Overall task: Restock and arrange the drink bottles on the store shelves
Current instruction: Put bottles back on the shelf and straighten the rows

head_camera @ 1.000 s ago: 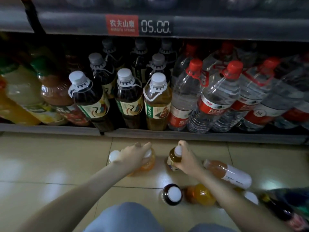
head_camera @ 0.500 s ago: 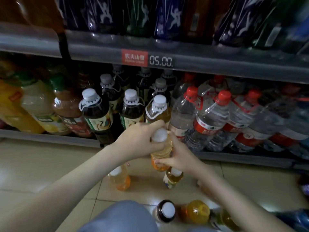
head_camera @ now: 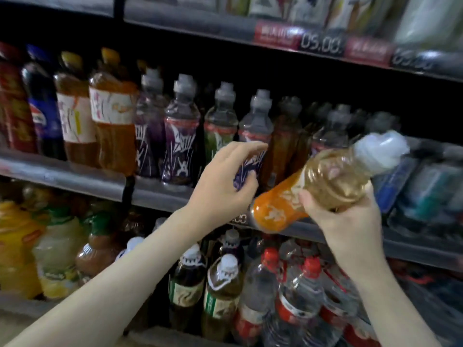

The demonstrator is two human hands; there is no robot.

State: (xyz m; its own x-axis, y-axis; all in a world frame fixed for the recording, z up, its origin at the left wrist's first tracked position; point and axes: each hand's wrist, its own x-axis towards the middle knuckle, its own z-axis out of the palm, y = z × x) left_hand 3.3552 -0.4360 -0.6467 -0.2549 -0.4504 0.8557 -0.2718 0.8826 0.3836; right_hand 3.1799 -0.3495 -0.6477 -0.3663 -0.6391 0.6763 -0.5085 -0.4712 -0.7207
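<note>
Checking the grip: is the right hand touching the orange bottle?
Touching. The head view shows the right hand curled round the orange bottle, holding it tilted.

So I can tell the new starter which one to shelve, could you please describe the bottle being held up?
Look at the middle shelf with its row of grey-capped bottles. Just in front of it, the right hand grips a tilted bottle. Unlike the shelved ones, it has a white cap and an orange label.

held bottle point(head_camera: 333, 176): orange label, amber liquid, white cap; shelf bottles point(head_camera: 179, 146): purple labels, grey caps.
</note>
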